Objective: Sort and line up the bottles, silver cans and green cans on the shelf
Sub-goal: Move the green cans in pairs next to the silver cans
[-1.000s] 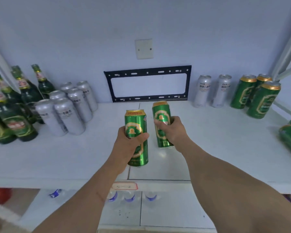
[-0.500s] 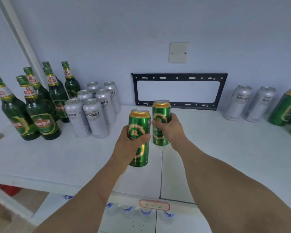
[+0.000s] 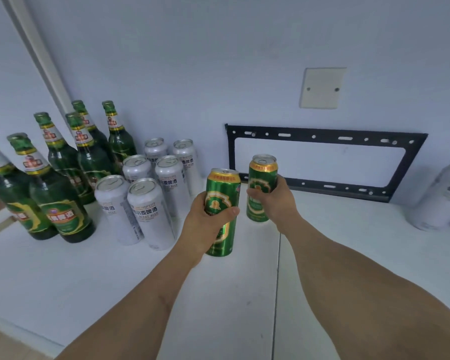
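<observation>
My left hand [image 3: 204, 224] grips a green can [image 3: 222, 193] upright, held just above the white shelf [image 3: 89, 276], right beside the front silver cans. My right hand [image 3: 276, 201] grips a second green can [image 3: 262, 178] farther back, near the wall. Several silver cans [image 3: 151, 211] stand in two rows to the left of my hands. Several green bottles [image 3: 60, 203] stand in rows at the far left. More silver cans [image 3: 442, 201] show at the right edge, partly cut off.
A black metal bracket [image 3: 322, 141] is fixed to the wall behind the right can, with a blank white wall plate [image 3: 321, 88] above it. A white upright post [image 3: 37, 48] runs up at the back left. The shelf's front edge [image 3: 24, 331] is at lower left.
The view has swung left, so the bottles and silver cans now sit closer to centre. Both hands have carried their green cans leftward toward the silver cans; the grips are unchanged.
</observation>
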